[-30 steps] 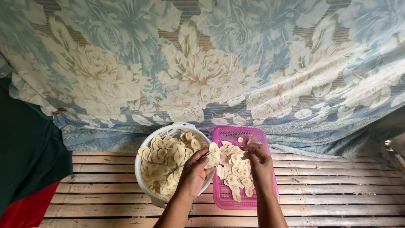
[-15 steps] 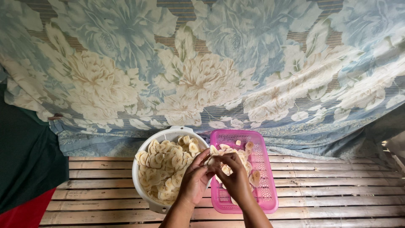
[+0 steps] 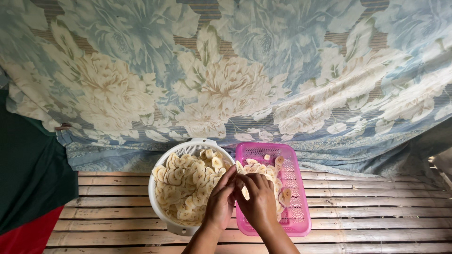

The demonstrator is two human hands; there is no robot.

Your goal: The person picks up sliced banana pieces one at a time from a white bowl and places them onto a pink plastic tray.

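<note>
Now, starting at nine o'clock, a dark green cloth [image 3: 28, 174] hangs over a red one [image 3: 28, 235]. Next comes the white colander [image 3: 160, 207], full of pale banana slices [image 3: 186, 186]; it stands on the slatted bamboo floor [image 3: 376, 207], touching the pink plastic basket [image 3: 299, 221] at its three o'clock side. My left hand [image 3: 220, 204] and my right hand [image 3: 260, 207] meet over the seam between the two. The fingers of both are curled and pinching together at twelve o'clock, on what seems to be a slice or a few stuck ones, but I cannot tell exactly. I judge I am separating slices and laying them in the basket, where some slices [image 3: 278, 162] already lie. The next move needs a gentle pull, so nothing breaks. Behind all hangs a flowered blue sheet [image 3: 235, 70].
</note>
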